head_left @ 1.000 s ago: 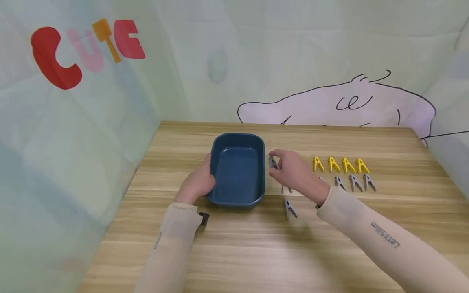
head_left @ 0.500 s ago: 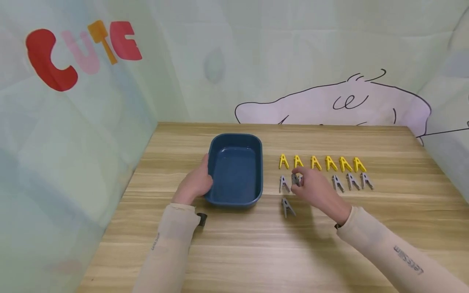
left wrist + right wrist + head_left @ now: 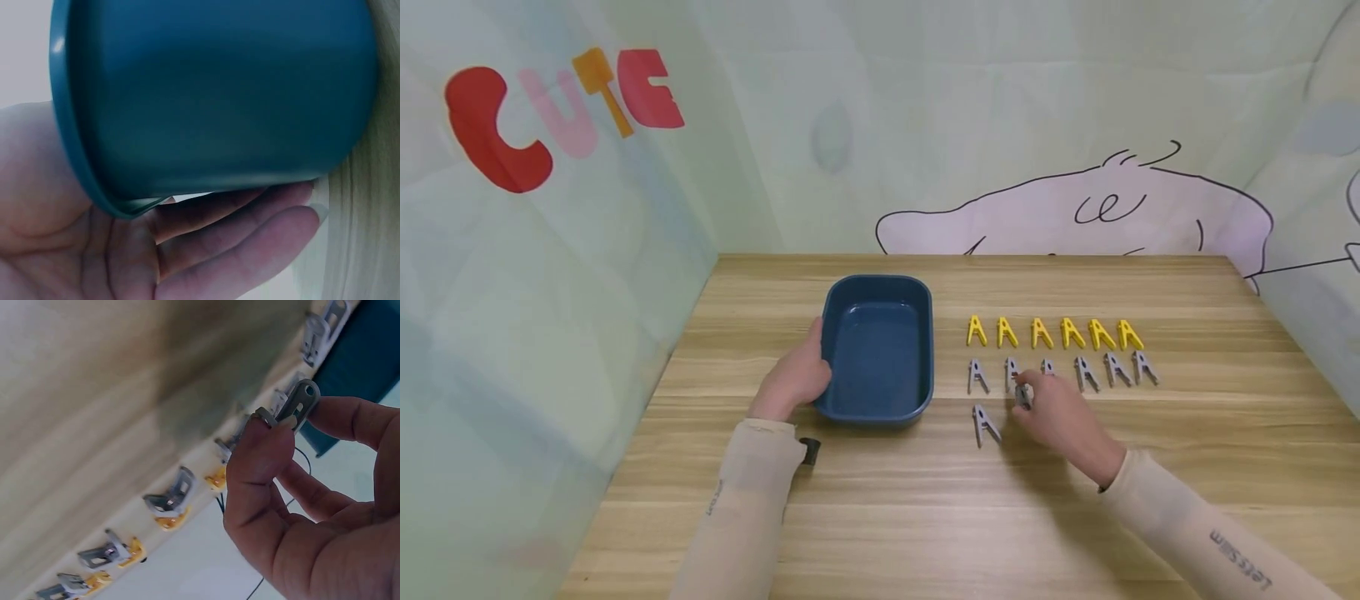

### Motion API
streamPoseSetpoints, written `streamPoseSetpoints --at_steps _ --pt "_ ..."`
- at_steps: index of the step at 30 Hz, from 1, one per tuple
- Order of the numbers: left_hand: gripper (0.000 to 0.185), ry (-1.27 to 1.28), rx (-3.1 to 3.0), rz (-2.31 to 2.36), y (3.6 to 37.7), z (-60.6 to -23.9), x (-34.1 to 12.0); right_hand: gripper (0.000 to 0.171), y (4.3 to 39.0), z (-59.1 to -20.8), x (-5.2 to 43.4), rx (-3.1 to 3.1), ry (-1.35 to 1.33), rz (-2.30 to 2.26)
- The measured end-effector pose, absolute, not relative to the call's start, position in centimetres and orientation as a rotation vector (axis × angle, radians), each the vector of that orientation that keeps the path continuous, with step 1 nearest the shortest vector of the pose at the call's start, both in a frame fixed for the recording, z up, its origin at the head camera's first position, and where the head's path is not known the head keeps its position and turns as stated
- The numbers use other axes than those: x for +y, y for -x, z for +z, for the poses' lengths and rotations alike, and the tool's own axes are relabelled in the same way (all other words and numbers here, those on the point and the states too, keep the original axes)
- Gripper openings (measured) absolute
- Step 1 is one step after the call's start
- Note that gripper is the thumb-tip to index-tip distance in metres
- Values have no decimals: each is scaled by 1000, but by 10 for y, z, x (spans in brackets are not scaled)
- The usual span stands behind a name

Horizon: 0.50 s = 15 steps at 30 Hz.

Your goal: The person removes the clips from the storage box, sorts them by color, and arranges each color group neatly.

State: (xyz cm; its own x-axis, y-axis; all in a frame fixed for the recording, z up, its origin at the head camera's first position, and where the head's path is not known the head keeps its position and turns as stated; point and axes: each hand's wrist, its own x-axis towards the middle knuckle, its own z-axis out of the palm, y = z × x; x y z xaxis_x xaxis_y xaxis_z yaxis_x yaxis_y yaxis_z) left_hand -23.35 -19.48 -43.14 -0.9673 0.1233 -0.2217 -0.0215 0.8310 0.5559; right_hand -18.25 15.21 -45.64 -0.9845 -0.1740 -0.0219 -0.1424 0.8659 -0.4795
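Right hand [image 3: 1060, 417] pinching grey clip [image 3: 299, 405], left hand [image 3: 793, 379] against tub [image 3: 877, 287] rim

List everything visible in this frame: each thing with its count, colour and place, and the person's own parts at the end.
Tub: 1, dark blue, left of centre on the table, nothing visible inside.
Yellow clips: 6, in a row right of the tub.
Grey clips on the table: 7; 6 in a row just nearer than the yellow ones, some partly hidden by the hand; 1 alone nearer still.
Held grey clip: 1, pinched in the right hand.
Table: 1, light wood grain.
Backdrop: pale green fabric with the letters CUTE and a line drawing.
Sleeves: 2, beige.
Left hand: rests against the tub's left wall.
Right hand: over the grey row, pinching a clip.
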Motion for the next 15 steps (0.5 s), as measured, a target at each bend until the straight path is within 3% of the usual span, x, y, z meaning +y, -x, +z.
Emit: streamPoseSetpoints --at_steps 15 --pt "73 -64 2753 846 233 -431 -195 44 177 -473 148 2975 229 -705"
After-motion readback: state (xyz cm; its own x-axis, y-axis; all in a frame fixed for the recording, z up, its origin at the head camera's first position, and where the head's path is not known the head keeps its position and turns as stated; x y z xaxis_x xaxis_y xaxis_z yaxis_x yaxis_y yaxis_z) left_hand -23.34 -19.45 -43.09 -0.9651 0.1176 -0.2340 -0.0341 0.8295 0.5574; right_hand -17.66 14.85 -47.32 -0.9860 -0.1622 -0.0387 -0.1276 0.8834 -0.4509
